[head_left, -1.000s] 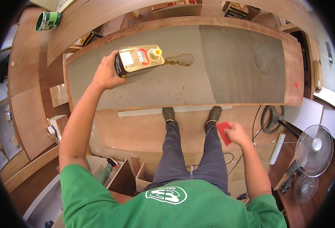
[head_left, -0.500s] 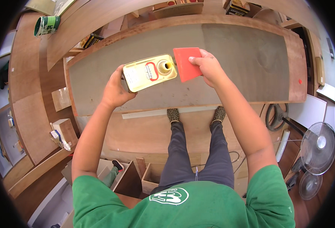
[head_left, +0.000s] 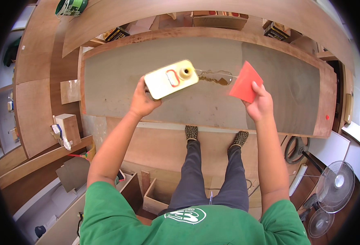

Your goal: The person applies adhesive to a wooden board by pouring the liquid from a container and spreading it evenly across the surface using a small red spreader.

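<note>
My left hand (head_left: 143,100) is wrapped round the end of a pale yellow rectangular metal can (head_left: 157,83) with a red-edged handle and an uncapped spout, tilted over the work surface. In my right hand (head_left: 260,104) is a flat red spreader (head_left: 248,83), pinched between thumb and fingers. A thin strand stretches from near the spout toward the spreader. Below it, a glossy amber puddle of glue-like liquid (head_left: 222,79) lies on the grey sheet (head_left: 122,61). The can hides part of that sheet, and the puddle's left end reaches behind it.
A brown wooden board (head_left: 326,110) borders the grey sheet. To the left are a green bucket (head_left: 77,5) and a brush (head_left: 57,131) beside a wooden block (head_left: 69,125). A standing fan (head_left: 335,185) is at lower right. Boxes (head_left: 277,30) sit under the far ledge.
The spreader has swung right, away from the can's spout, and turned. The puddle and the strand now show between them. The whole view has shifted slightly.
</note>
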Demonstrator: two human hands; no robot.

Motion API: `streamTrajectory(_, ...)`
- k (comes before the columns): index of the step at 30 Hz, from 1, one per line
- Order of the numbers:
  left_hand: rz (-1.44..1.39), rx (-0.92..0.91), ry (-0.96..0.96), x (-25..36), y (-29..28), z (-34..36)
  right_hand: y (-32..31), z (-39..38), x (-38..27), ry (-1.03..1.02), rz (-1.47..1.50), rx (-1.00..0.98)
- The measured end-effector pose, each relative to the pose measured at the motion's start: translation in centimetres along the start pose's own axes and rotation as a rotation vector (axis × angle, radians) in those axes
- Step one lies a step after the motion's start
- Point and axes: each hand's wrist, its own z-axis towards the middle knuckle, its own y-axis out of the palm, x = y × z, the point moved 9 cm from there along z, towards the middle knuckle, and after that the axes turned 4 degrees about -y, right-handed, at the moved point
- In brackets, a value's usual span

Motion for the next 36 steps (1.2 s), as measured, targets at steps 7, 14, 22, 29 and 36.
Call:
streamTrajectory(7,-0.352,0.382,-0.123,-8.2,-1.1,4.0,-11.4,-2.2,-1.3,-0.102,0.037,0.231)
streamTrajectory(14,-0.432,0.641,-0.107,-14.5,-6.4,10.0,-13.1,-2.9,0.1,-0.070,-0.091,0.304)
streamTrajectory(22,-0.469,0.763,-0.066,-18.2,-6.2,12.7,-9.3,-3.5,1.1,-0.116,-0.548,0.280)
streamTrajectory(29,-0.435,0.681,-0.194,-22.6,-5.7,10.6,15.6,-10.2,2.8,-0.519,-1.836,-0.723)
streamTrajectory(36,-0.166,0.736,-0.818,-29.7,0.7,2.8,24.7,-17.0,4.5,-0.681,-1.791,-1.171)
